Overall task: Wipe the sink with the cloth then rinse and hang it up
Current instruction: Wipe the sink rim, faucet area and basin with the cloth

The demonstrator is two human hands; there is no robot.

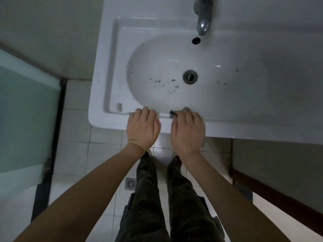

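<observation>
The white ceramic sink [108, 70] fills the upper middle of the head view, its bowl marked with dark specks and smears around the metal drain [190, 76]. My right hand [187, 131] lies on the sink's front rim and holds a small grey cloth [173, 114] under its fingers; only bits of the cloth show past the fingertips. My left hand [142, 128] rests beside it on the same rim, fingers curled over the inner edge, holding nothing. The chrome tap [203, 23] hangs over the back of the bowl.
An overflow hole [196, 40] sits under the tap. A frosted glass panel [22, 109] with a dark frame stands to the left. Below are a white tiled floor, a floor drain [130, 183], my legs and shoes, and a cabinet side [279, 172] at the right.
</observation>
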